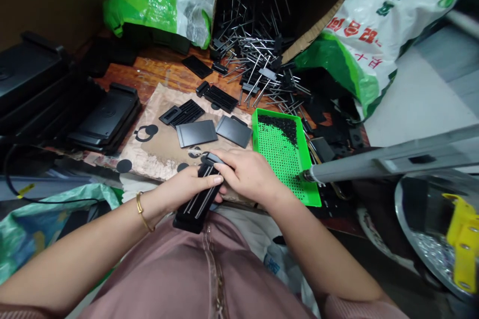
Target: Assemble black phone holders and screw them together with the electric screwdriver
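Note:
Close to my body, my left hand [187, 187] is wrapped round a black plastic part [190, 214] with two metal rods lying along it. My right hand [243, 172] pinches the small block at the far end of that same part. Beyond my hands, two flat grey-black plates [197, 133] lie on a brown paper sheet [149, 157]. Behind them are ribbed black pieces [220, 98]. To the right of my right hand sits a green perforated tray [286, 164] holding many tiny black pieces.
A pile of metal rods with black blocks [258, 60] spills from a cardboard box [322, 25]. Black plates are stacked at the left [107, 117]. A grey metal bar [392, 152] reaches in from the right over the tray. Printed bags [157, 10] stand behind.

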Tool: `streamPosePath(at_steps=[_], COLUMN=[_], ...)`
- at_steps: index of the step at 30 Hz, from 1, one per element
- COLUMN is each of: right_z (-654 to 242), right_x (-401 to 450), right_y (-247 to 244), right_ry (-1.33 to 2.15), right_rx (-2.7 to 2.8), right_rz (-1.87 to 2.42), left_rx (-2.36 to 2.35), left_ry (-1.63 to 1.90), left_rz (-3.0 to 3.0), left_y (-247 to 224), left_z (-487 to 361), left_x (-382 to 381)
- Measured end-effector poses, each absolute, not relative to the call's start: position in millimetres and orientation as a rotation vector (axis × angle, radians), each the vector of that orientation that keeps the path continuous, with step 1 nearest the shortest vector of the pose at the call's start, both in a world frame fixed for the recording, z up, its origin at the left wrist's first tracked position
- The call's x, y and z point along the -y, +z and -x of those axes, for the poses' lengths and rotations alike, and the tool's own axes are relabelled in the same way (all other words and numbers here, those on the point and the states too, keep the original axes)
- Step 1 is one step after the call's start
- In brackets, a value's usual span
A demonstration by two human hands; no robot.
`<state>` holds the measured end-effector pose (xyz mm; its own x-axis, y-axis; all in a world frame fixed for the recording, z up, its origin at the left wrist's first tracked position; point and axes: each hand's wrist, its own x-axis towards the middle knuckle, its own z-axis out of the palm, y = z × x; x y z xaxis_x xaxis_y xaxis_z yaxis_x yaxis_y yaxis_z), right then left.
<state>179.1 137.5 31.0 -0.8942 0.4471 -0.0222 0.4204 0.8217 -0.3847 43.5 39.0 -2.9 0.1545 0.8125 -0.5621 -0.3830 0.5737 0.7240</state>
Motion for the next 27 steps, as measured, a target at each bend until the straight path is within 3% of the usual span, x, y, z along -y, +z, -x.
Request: streamPosePath(at_steps=[14,22,27], right_z=[-183.1,-187.4,-187.1], right_x=[-140.1,-140.2,-139.6], right_y=[16.1,9.8,10.5], right_ry=[0.663,0.961,0.954], right_rx=[2.836,2.627,2.651], right_rz=[0.559,0.555,0.548], left_rx=[-0.959,-0.968,-1.042], left_ry=[0.853,0.795,0.834], left_rz=[-0.481,-0.415,-0.401], left_y=[-11.4,-1.7,-6.3], left_z=[-33.8,-33.3,-37.1], left_x=[-35.6,-37.3,-36.1])
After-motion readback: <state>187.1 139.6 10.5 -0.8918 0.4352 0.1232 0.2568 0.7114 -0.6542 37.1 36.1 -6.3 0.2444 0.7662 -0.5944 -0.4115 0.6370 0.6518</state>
